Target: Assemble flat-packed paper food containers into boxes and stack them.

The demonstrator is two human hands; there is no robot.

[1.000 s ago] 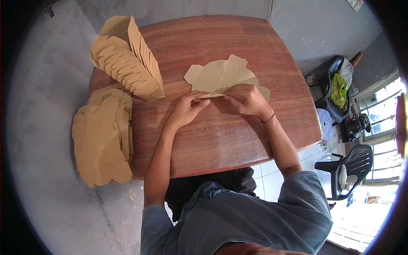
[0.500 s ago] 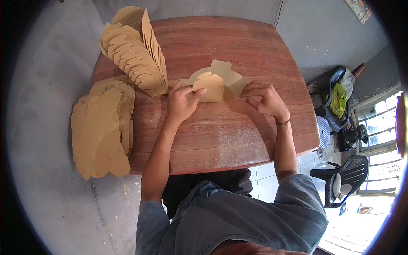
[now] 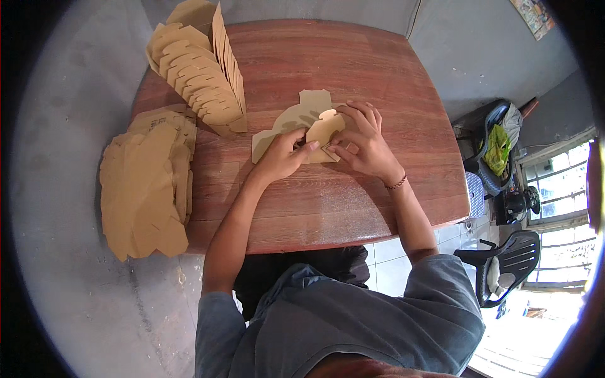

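Note:
A partly folded brown cardboard food-box blank (image 3: 291, 122) rests on the wooden table in front of me. One of its flaps stands bent up between my hands. My left hand (image 3: 281, 155) grips the near side, thumb and fingers closed on the card at the base of that flap. From the right, my right hand (image 3: 365, 140) pinches the raised flap, with its fingers curled over the upper edge and its thumb low by the near corner. The fingers partly hide the folds, so I cannot tell whether any tab is locked.
At the back left, a nested stack of folded boxes (image 3: 201, 82) leans across the reddish-brown table (image 3: 340, 57). A pile of flat cardboard blanks (image 3: 142, 189) overhangs the left edge. Black plastic chairs, one here (image 3: 513, 258), stand on the tiled floor to the right.
My right hand has moved left, from the blank's right corner to the raised flap. The blank has turned, and its left side now lies spread beyond my left hand.

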